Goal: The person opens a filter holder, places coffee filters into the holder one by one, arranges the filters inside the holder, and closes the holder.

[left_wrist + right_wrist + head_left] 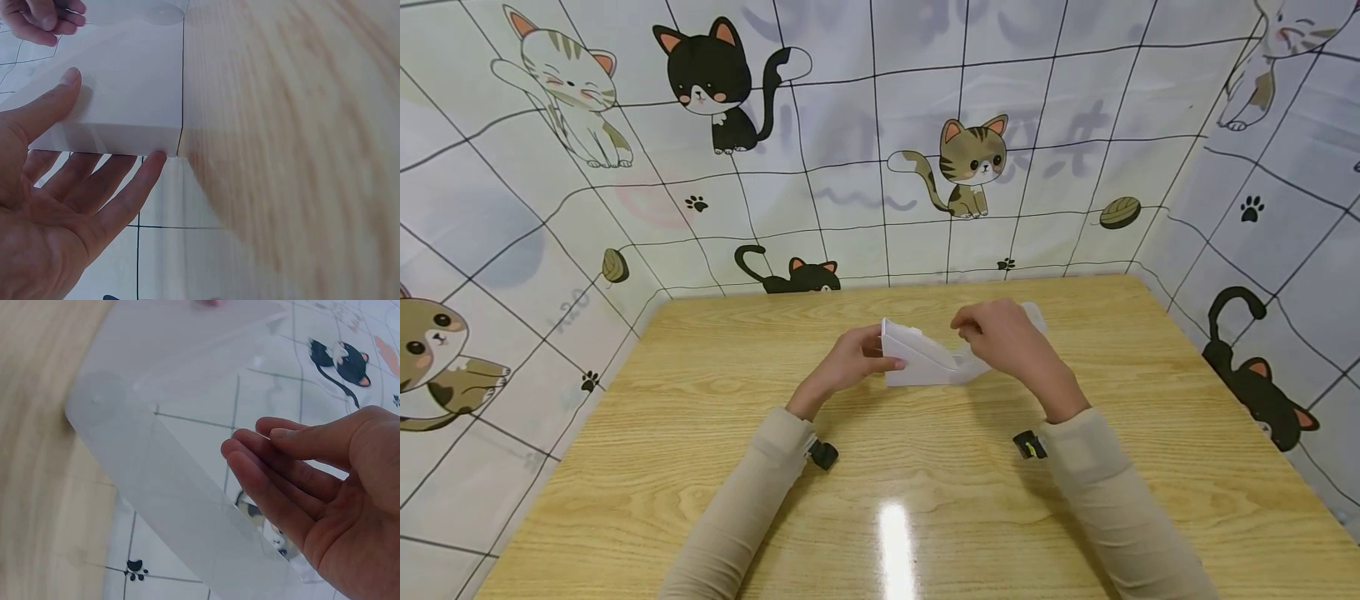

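Note:
A white, wedge-shaped plastic holder with a sloping top stands on the wooden table. From its low right end a translucent arm rises at a slant, joined at a round pivot. My left hand holds the tall left end, its thumb on the near side and its fingertips along the end wall. Above the low end hovers my right hand, loosely bent and holding nothing. In the right wrist view its fingers stand apart from the arm. In the head view that hand hides part of the arm.
The wooden table reaches to a cloth backdrop with printed cats and grid lines, on the back and both sides. A dark wrist-worn device sits at the left cuff and another at the right.

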Motion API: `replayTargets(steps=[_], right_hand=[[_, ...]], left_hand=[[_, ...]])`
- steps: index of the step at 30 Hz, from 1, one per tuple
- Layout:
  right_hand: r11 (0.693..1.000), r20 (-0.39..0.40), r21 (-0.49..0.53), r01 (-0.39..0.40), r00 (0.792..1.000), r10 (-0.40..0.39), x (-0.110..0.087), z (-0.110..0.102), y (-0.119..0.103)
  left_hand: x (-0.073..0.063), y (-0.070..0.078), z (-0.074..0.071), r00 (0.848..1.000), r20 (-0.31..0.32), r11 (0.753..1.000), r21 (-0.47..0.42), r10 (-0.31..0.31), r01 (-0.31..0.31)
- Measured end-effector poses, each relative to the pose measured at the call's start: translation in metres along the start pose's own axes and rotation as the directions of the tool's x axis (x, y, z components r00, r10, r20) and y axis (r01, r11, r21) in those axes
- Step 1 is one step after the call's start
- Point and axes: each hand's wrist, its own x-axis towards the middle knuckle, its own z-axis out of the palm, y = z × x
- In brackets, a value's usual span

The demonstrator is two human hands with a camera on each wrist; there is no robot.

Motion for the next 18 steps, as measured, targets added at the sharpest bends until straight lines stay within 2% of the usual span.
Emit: replayTargets(steps=[11, 15, 18], right_hand=[[0.994, -0.098, 0.046, -0.101, 0.99, 0.106, -0.019, -0.047, 0.02], [0.98, -0.127, 0.16, -0.12, 0.982, 0.141, -0.022, -0.053, 0.034], [0.962, -0.11, 0.249, -0.116, 0.983, 0.147, -0.023, -0.054, 0.044]], left_hand=[[0.0, 0.0, 0.0, 1.0, 0.0, 1.0, 0.017, 0.016, -0.016], [0.0, 0.0, 0.001, 1.0, -0.003, 1.0, 0.024, 0.014, -0.014], [0.0, 0.0, 0.001, 1.0, -0.007, 1.0, 0.028, 0.01, -0.01]])
